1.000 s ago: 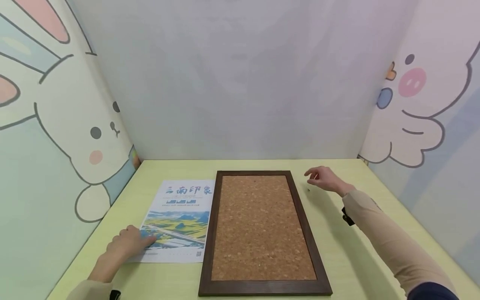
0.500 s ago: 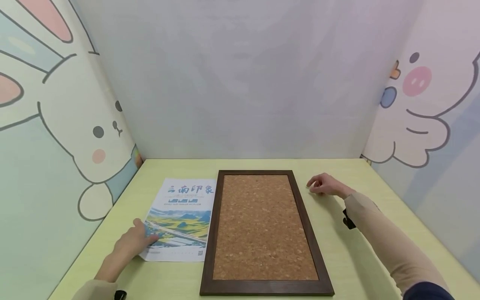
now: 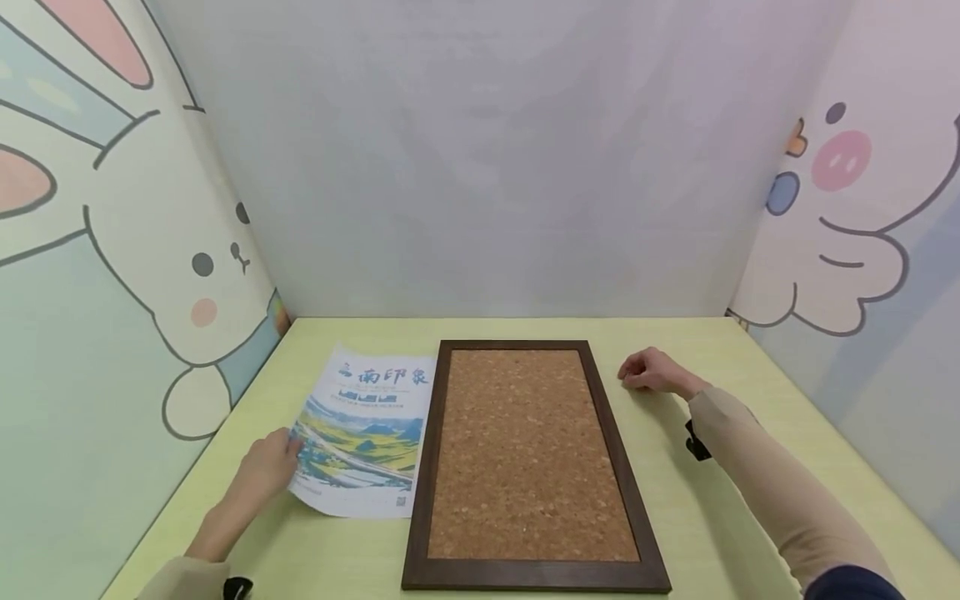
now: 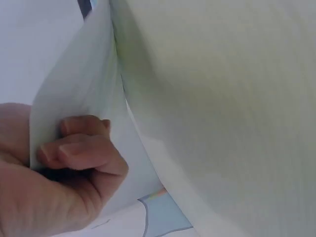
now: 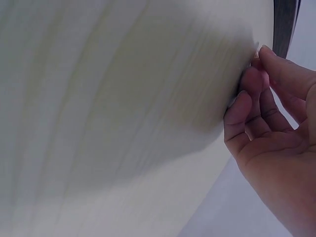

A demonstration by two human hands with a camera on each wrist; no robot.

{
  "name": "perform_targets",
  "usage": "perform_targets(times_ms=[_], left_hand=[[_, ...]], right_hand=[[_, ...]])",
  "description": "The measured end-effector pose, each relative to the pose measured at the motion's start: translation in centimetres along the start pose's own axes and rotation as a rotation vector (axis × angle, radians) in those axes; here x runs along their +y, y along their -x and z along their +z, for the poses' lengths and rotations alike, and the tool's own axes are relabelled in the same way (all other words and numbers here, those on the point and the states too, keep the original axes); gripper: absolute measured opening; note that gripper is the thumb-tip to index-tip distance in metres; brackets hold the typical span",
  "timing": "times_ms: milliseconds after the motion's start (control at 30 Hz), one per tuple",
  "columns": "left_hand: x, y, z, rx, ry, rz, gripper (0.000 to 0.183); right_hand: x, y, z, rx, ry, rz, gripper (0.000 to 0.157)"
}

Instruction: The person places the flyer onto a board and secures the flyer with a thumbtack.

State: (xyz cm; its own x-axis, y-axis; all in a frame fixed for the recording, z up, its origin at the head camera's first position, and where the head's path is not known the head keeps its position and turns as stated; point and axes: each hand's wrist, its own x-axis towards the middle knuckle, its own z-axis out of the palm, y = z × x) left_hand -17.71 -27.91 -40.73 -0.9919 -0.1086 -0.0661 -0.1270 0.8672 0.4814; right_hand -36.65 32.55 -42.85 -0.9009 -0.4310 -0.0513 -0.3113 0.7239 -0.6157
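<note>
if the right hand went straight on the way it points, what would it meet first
Likely the dark frame around the cork, just left of the right hand in the head view, though the hand's height is unclear.

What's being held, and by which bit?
The left hand holds the white, landscape-printed paper poster by its lower left edge. Whether the right hand pinches anything is unclear.

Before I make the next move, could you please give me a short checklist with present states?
1. Left hand grips the poster by its left edge: ok.
2. Poster flat on the table: not ok, its left side is lifted and curved.
3. Corkboard lying cork side up, uncovered: ok.
4. Poster positioned over the cork: not ok, it is left of it.
5. Right hand securely pinching something: cannot tell, its fingertips hide too much.
</note>
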Motion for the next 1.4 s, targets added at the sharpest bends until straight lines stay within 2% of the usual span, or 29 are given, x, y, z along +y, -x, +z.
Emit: perform_targets(times_ms=[133,267,467,533,700,800,933,1233,1400], left_hand=[[-0.2,0.0,-0.9,0.059,0.085,0.029,0.029],[0.2,0.2,-1.6,0.137,0.141,0.05,0.034],[1.1,0.0,-1.5,0.228,0.226,0.029,0.036],[1.5,-0.1,-1.2,0.237,0.26,0.018,0.037],[2.7,-0.3,-0.4,0.189,0.392,-0.025,0.04],[3.5,-0.2,0.2,0.159,0.464,-0.046,0.042],[4.5,-0.1,1.0,0.143,0.503,-0.044,0.042],[6.9,0.4,2.8,0.118,0.569,-0.035,0.038],[8.5,0.6,4.0,0.105,0.604,-0.005,0.037]], right_hand=[[0.0,-0.1,0.1,0.001,-0.015,0.016,0.015],[-0.1,0.1,0.2,0.006,-0.025,0.031,0.016],[0.1,0.2,0.1,0.023,-0.023,0.046,0.017],[0.2,0.4,0.0,0.028,-0.038,0.018,0.017],[0.3,0.8,-0.1,0.03,-0.082,-0.071,0.016],[0.1,0.7,-0.1,0.038,-0.07,-0.026,0.017],[-0.2,0.5,0.1,0.043,-0.04,0.059,0.019],[-0.3,0.6,0.2,0.043,-0.029,0.074,0.018],[0.1,0.5,0.1,0.047,-0.034,0.083,0.018]])
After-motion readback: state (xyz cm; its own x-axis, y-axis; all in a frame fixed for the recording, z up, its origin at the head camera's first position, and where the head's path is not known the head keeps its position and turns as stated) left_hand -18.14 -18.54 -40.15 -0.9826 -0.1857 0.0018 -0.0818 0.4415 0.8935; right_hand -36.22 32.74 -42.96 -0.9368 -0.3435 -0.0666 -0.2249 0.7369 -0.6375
